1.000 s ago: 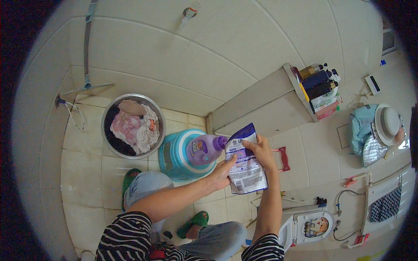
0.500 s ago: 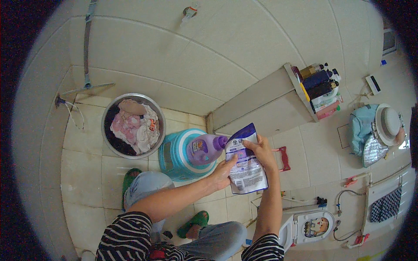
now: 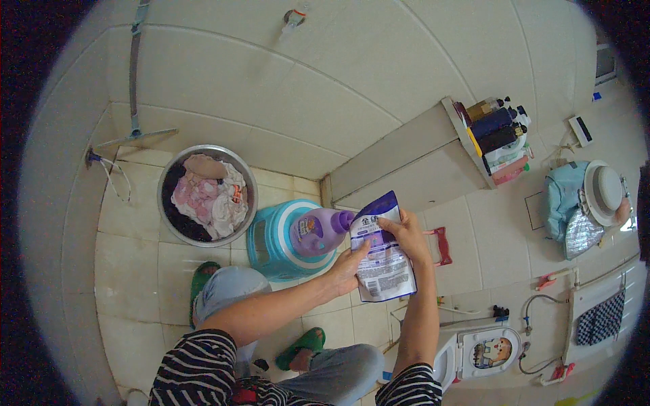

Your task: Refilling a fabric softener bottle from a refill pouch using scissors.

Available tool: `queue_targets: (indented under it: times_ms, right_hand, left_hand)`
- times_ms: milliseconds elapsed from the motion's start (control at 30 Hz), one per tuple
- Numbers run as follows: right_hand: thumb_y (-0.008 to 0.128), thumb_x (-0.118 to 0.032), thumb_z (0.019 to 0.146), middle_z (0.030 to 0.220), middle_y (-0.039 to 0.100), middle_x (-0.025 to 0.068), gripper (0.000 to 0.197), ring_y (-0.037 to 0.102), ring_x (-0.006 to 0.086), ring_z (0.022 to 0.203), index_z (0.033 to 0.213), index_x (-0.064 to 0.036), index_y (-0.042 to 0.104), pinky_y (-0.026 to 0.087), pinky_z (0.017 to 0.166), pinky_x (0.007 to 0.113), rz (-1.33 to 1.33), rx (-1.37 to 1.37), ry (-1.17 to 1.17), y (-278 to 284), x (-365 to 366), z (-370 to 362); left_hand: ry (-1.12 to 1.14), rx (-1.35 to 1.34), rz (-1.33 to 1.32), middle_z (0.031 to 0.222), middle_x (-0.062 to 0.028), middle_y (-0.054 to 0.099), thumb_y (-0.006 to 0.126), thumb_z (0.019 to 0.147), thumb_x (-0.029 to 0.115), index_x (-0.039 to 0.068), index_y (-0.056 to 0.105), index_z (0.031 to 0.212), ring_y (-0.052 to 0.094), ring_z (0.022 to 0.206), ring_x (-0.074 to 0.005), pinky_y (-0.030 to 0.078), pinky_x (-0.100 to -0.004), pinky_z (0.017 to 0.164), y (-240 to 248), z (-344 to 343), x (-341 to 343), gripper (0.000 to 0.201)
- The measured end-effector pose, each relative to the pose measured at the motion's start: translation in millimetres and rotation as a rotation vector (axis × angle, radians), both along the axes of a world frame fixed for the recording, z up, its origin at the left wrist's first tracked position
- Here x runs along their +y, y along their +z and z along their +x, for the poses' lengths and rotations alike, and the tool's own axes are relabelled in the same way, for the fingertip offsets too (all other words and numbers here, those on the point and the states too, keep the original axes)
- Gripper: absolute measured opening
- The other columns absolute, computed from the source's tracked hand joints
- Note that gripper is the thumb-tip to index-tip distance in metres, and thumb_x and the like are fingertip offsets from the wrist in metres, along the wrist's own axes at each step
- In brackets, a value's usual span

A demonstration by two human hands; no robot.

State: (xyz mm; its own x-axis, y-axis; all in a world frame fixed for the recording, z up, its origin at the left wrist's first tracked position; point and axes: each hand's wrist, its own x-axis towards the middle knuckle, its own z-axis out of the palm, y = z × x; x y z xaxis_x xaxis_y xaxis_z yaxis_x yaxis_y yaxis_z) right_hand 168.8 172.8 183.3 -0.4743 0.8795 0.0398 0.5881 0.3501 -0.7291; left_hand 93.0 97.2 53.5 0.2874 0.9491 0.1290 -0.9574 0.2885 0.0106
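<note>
Between my two hands is a white and dark-blue plastic refill pouch (image 3: 387,272), held upright with its printed side toward me. My left hand (image 3: 347,269) pinches its left edge, thumb in front. My right hand (image 3: 406,237) grips the upper right edge, its thumb on the front. Just left of the pouch, a purple detergent bottle (image 3: 318,231) with a darker purple cap (image 3: 344,220) rests on a turquoise plastic stool (image 3: 267,240). The pouch's upper left edge overlaps the cap in view; whether they touch I cannot tell.
A metal basin (image 3: 252,196) of pink, white and dark clothes stands on the tiled floor left of the stool. A floor squeegee (image 3: 135,132) leans against the wall. Bottles (image 3: 497,125) crowd a shelf at right, beyond a toilet (image 3: 491,352). Green slippers (image 3: 308,345) are below.
</note>
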Motion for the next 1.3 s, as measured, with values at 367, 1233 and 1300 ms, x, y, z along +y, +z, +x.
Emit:
queue_targets:
  times_ms: [367,1233,1300]
  right_hand:
    - [0.060,-0.008,0.078,0.074,0.062,0.0027,0.013,0.055,0.0084,0.062,0.086,0.0016,0.059,0.045,0.057,0.025,-0.017,-0.010,-0.009,1.4,-1.6,-2.2]
    - [0.061,-0.010,0.077,0.073,0.062,0.0035,0.014,0.053,0.0085,0.061,0.083,0.0020,0.059,0.044,0.054,0.025,-0.047,0.014,-0.024,0.4,-2.2,-3.7]
    - [0.061,-0.010,0.078,0.073,0.062,0.0028,0.013,0.053,0.0081,0.061,0.083,0.0018,0.059,0.044,0.054,0.025,-0.044,0.000,-0.016,-0.8,1.4,0.0]
  left_hand:
    - [0.011,0.015,0.001,0.110,-0.0094,0.057,0.050,0.090,0.026,0.005,0.047,0.115,0.056,0.102,-0.0237,0.046,-0.0415,0.089,4.1,-3.0,-4.0,0.033]
    - [0.029,0.034,-0.027,0.109,-0.0094,0.056,0.047,0.091,0.024,0.005,0.048,0.114,0.056,0.100,-0.0235,0.046,-0.0409,0.088,-1.5,0.9,1.4,0.029]
    - [0.029,0.040,-0.031,0.109,-0.0095,0.056,0.048,0.091,0.023,0.005,0.048,0.113,0.056,0.100,-0.0236,0.046,-0.0408,0.088,-0.1,1.4,0.9,0.029]
